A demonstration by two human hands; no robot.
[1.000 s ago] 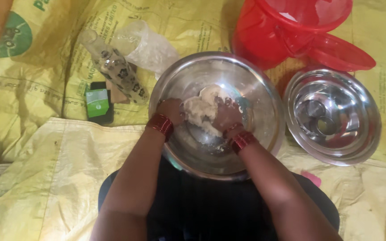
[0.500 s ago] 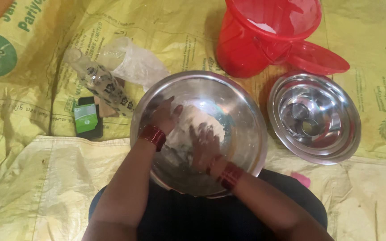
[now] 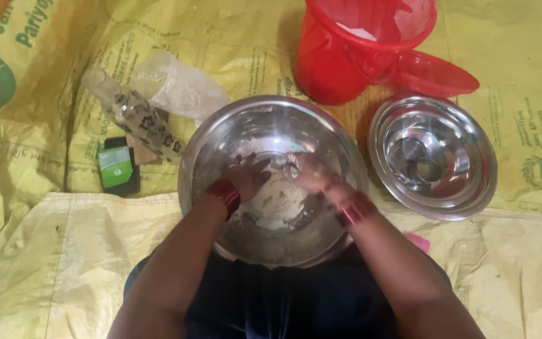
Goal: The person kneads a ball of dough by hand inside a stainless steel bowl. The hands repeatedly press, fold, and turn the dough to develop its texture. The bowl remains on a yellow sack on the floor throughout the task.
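Both of my hands are inside the large steel bowl [image 3: 196,163], which sits at the centre of the view, directly in front of my lap. My left hand [image 3: 246,177] lies with fingers spread and relaxed, palm down on the dough [image 3: 278,202], grasping nothing. My right hand [image 3: 312,176] is blurred; it appears to rest on the dough at its 1 o'clock edge, and I cannot tell whether its fingers are curled or flat. The dough is a pale, floury mass on the bowl's floor, between and under both hands. Each wrist carries red bangles [image 3: 226,194].

From the large bowl:
- 3 o'clock: a smaller steel bowl [image 3: 472,182], just beside it, with a smaller steel dish nested inside.
- 1 o'clock: a red bucket [image 3: 321,63], its red lid [image 3: 437,74] lying flat against its side.
- 10 o'clock: a clear plastic bag [image 3: 177,88] and a patterned bottle [image 3: 136,119], lying tilted.
- 9 o'clock: a phone [image 3: 118,168].

Everything rests on yellow sacks [image 3: 45,251].
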